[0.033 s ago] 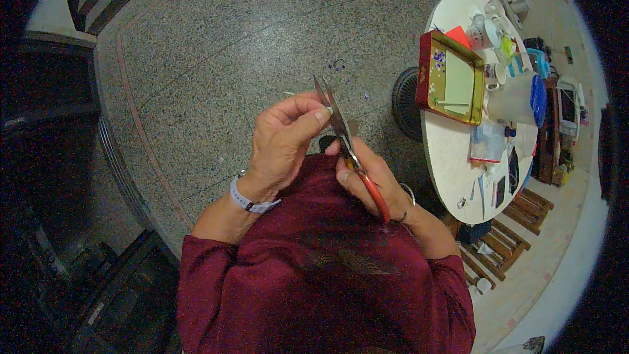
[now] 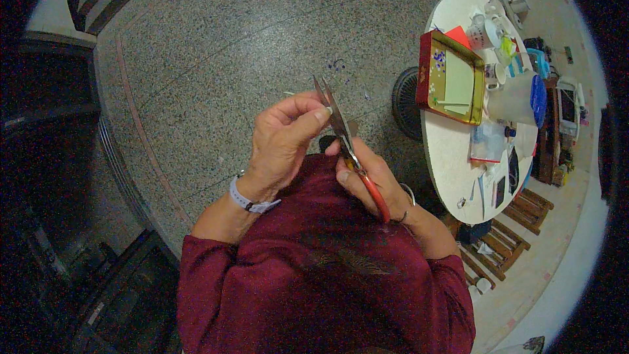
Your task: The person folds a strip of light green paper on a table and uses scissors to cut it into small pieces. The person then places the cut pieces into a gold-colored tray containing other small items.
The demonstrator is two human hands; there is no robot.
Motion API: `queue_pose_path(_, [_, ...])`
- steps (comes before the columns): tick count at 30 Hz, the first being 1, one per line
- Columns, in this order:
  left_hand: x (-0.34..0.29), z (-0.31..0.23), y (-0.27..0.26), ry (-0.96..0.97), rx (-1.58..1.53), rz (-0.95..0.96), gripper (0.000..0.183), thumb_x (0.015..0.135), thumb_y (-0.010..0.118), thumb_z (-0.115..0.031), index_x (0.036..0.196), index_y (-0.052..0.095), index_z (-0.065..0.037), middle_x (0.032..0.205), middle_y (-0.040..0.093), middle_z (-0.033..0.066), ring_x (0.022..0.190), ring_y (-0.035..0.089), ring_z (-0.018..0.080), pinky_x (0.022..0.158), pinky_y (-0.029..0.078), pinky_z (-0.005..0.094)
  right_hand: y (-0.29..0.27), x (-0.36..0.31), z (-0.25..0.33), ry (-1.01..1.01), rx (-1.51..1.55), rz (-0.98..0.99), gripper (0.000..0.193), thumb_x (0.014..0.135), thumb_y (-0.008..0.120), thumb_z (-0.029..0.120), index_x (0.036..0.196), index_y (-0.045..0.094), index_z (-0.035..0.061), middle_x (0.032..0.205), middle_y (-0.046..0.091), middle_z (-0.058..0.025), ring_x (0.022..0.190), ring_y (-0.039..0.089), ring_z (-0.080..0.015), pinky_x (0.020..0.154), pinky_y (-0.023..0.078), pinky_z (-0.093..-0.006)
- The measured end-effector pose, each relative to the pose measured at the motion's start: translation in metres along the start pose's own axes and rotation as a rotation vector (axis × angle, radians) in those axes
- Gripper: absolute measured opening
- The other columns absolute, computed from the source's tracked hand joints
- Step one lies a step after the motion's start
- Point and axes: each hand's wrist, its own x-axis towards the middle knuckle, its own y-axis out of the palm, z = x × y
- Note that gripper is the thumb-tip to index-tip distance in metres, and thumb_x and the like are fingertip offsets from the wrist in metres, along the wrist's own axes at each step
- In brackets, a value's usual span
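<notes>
My right hand (image 2: 373, 180) is wrapped round the red handles of a pair of scissors (image 2: 341, 128). Their metal blades point up and away from me, slightly parted at the tips. Close against the blades, my left hand (image 2: 288, 128) is closed in a pinch, thumb on forefinger. A thin pale strip (image 2: 289, 94) pokes out behind its fingers; most of it is hidden, and its material is not clear. A white-strapped watch (image 2: 249, 200) sits on my left wrist. Both hands are in front of my dark red shirt, above the floor.
On the right, a white oval table (image 2: 440, 177) bears a red and gold tin (image 2: 424, 85) with pale green paper and small purple and white bits. A blue-lidded container (image 2: 517, 101) and a mug (image 2: 495, 75) stand beside it. Small purple bits (image 2: 337, 64) dot the speckled floor.
</notes>
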Motion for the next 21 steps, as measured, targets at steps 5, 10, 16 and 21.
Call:
queue_pose_path(5, [0.0015,0.0013,-0.0043,0.026,-0.025,0.003,0.011,0.089,0.060,-0.007,0.098,0.061,0.001,0.105,0.064,0.0130,0.103,0.064,0.0272,0.089,0.052,0.0397,-0.0012,0.0009,0.0049,0.015,0.006,0.028,0.035,0.091,0.057,0.024,0.119,0.048,0.0056,0.076,0.048,-0.0008,0.068,0.047,-0.0106,0.063,0.041,-0.0274])
queue_pose_path(10, [0.0029,-0.0019,-0.0072,0.004,-0.033,0.012,0.015,0.090,0.060,-0.008,0.102,0.061,0.001,0.104,0.065,0.0130,0.104,0.064,0.0269,0.091,0.051,0.0397,-0.0011,0.0024,0.0058,0.036,0.031,0.044,0.036,0.093,0.055,0.028,0.119,0.047,0.0046,0.079,0.046,-0.0004,0.070,0.044,-0.0099,0.065,0.039,-0.0257])
queue_pose_path(16, [0.0031,-0.0052,-0.0077,-0.042,-0.095,-0.001,0.022,0.091,0.060,-0.013,0.108,0.059,0.002,0.102,0.065,0.0148,0.103,0.063,0.0269,0.090,0.050,0.0379,-0.0006,0.0048,0.0045,0.027,0.020,0.036,0.033,0.091,0.056,0.021,0.119,0.048,0.0057,0.076,0.047,-0.0005,0.068,0.046,-0.0103,0.064,0.041,-0.0272])
queue_pose_path(21, [0.0016,-0.0034,-0.0039,0.008,-0.020,-0.013,0.013,0.091,0.060,-0.009,0.100,0.061,0.000,0.105,0.064,0.0122,0.103,0.063,0.0255,0.090,0.050,0.0378,0.0003,0.0065,-0.0002,-0.024,-0.028,0.001,0.033,0.089,0.060,0.012,0.119,0.048,0.0077,0.070,0.049,-0.0005,0.062,0.050,-0.0103,0.059,0.044,-0.0292])
